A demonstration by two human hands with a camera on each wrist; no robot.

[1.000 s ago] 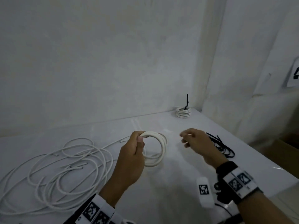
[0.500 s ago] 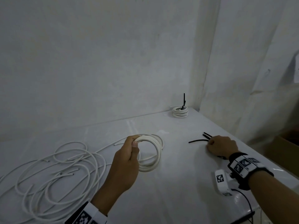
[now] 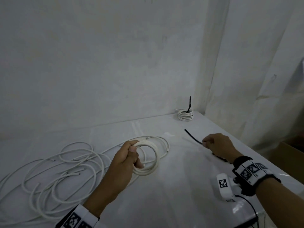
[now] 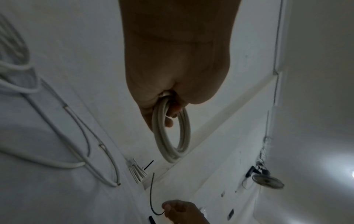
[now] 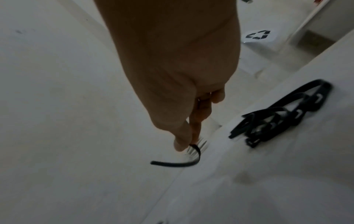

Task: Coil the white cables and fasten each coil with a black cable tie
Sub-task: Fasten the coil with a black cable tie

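White tabletop (image 3: pixel 172 186), left hand (image 3: pixel 126 160) gripping the wound coil (image 3: pixel 152 155), right hand (image 3: pixel 218 145) pinching one black cable tie (image 3: pixel 192 137) (spares beside it), so threading it round the coil looks next.

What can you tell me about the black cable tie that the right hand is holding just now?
The black cable tie is a thin, flexible strip that looks like plastic. The right hand pinches one end between thumb and fingertips; the free end curves up and away to the left, above the white table, touching nothing else. Its head is hidden in the fingers. It is not yet round the white coil held by the left hand.
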